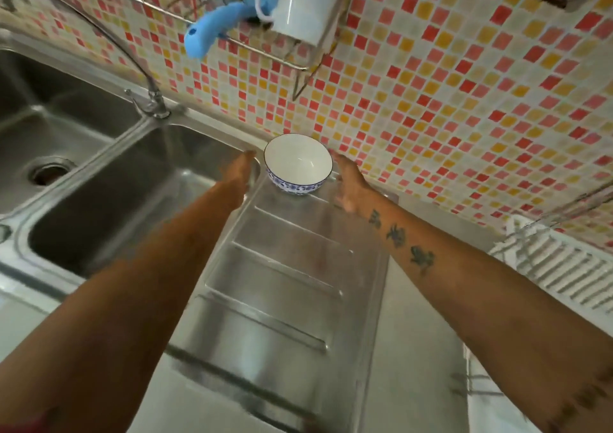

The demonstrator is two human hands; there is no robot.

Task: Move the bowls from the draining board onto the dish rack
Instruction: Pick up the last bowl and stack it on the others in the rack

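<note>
We see one bowl (298,164) standing upright on the draining board (282,266), at its far end toward twelve o'clock, close to the tiled wall. It is white inside and empty, with a thin dark rim and a blue floral pattern around its outer wall. The ribbed steel board runs from it toward six o'clock. At three o'clock we find the white dish rack (564,273), well apart from it.

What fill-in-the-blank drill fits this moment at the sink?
1. The bowl stands ____ on the draining board.
2. The left hand and right hand are on either side of it, both ____.
3. The bowl's inside is ____.

Missing: upright; open; white
</note>
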